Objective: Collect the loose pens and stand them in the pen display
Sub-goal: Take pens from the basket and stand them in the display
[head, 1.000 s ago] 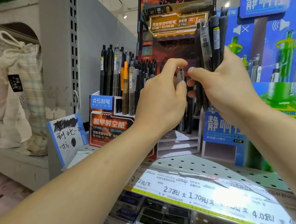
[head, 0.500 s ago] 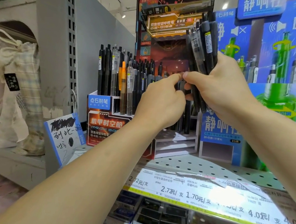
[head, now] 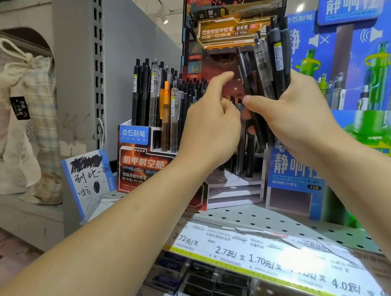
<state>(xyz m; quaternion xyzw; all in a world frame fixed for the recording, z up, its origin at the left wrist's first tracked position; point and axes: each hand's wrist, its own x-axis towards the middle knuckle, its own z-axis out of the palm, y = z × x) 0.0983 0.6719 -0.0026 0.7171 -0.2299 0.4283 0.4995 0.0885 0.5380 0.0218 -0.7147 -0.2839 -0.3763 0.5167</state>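
Observation:
My right hand (head: 292,121) grips a bundle of several black pens (head: 272,66), held up in front of the display's tall backing card. My left hand (head: 211,125) is just left of the bundle, index finger raised and the other fingers loosely curled against the pens' lower ends. I see no pen pinched in it. Behind both hands the red and black pen display (head: 144,163) stands on the shelf. Its left rows hold upright black, clear and orange pens (head: 157,98). My left hand hides part of its right rows.
The perforated white shelf (head: 267,220) carries a strip of price labels (head: 274,260) along its front edge. A blue pen display (head: 295,176) stands to the right, a scribbled test pad (head: 88,178) leans at the left, and cloth bags (head: 23,110) sit further left.
A second ago my left hand pinched a pen by the bundle, then dropped toward the display rows. It is now back up at the bundle with the index finger lifted. My right hand barely moved.

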